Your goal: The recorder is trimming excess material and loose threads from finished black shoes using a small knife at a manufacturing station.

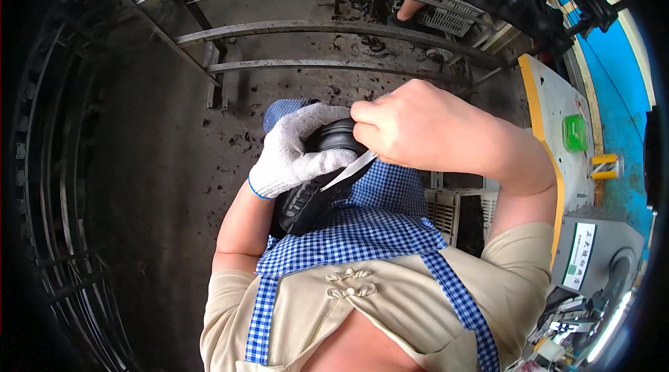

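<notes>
You are hugging the black shoe (313,194) against your checked apron (376,229) with your gloved left hand (296,152) while your bare right hand (411,128) is pinching a thin blade (352,171), which could slip and cut you.

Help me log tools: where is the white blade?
Head view, centre: the white blade juts from the right hand against the black shoe, beside the gloved left hand.
</notes>
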A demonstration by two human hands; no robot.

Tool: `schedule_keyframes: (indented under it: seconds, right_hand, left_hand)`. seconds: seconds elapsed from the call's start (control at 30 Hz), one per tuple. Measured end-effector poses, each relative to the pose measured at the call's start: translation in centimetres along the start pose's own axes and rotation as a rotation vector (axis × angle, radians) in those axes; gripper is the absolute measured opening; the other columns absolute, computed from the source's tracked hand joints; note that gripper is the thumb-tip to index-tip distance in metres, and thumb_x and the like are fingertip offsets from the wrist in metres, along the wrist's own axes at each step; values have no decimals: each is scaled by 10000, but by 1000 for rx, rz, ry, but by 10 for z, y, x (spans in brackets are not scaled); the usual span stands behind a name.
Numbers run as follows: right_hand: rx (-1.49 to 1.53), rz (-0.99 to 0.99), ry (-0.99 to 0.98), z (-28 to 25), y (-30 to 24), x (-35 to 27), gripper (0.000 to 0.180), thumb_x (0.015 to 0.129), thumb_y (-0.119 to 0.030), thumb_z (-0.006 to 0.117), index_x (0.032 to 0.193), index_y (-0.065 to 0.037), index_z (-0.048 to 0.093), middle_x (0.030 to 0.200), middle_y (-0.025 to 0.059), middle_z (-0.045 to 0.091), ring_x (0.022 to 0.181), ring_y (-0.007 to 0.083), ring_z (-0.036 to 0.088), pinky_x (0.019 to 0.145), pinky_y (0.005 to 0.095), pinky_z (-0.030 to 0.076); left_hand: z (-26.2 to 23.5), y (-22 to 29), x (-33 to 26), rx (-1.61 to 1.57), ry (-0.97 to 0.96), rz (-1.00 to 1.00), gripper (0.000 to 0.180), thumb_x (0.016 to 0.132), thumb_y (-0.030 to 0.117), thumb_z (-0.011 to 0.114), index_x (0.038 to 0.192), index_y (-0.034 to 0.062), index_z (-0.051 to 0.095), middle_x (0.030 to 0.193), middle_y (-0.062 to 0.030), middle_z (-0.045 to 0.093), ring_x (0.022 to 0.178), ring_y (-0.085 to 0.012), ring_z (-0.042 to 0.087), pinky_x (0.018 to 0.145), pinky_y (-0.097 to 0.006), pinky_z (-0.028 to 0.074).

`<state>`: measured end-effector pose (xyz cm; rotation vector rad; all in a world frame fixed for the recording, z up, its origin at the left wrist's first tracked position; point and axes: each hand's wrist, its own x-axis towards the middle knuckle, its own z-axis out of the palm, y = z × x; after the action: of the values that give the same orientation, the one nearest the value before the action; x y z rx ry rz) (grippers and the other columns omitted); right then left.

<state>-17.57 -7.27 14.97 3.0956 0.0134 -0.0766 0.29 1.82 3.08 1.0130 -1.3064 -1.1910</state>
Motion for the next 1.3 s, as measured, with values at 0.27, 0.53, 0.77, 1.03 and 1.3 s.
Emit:
schedule_keyframes:
  seconds: [0.27, 0.53, 0.77, 1.03, 1.3]
  right_hand:
    - [858, 223, 486, 55, 29, -19, 113, 716, -8, 609, 781, -30, 518, 779, 62, 559, 668, 153, 587, 582, 277, 505]
    - [515, 322, 571, 70, -14, -37, 306, 803, -81, 697, 1097, -165, 693, 733, 43, 557, 576, 163, 569, 510, 293, 479]
    - [385, 403, 613, 61, -29, -39, 363, 765, -41, 697, 1086, -210, 713, 699, 44, 534, 508, 175, 542, 448, 312, 451]
    - [428, 418, 582, 58, -29, -44, 389, 730, 11, 693, 1072, -174, 717, 707, 61, 521, 530, 182, 541, 462, 298, 437]
    - [298, 416, 519, 33, -29, -52, 415, 677, 15, 688, 1046, -170, 728, 706, 67, 505, 527, 198, 518, 472, 291, 411]
  left_hand:
    - [-3, -2, -7, -111, 51, -97, 686, 643, 276, 867, 1186, -28, 579, 1083, -98, 626, 994, -173, 602, 909, -308, 476]
    - [-9, -5, -16, -155, 212, -66, 721, 617, 267, 877, 1199, -32, 574, 1108, -115, 631, 1020, -196, 603, 935, -326, 469]
    - [-5, 4, -19, -113, 242, -75, 707, 613, 281, 871, 1173, -39, 581, 1081, -121, 634, 1007, -200, 604, 927, -328, 473]
    - [0, 8, -25, -122, 280, -84, 685, 619, 260, 868, 1165, -40, 584, 1065, -115, 635, 985, -190, 608, 908, -326, 482]
    - [0, 6, -23, -100, 261, -58, 675, 622, 260, 867, 1157, -42, 587, 1057, -112, 636, 976, -189, 610, 904, -324, 484]
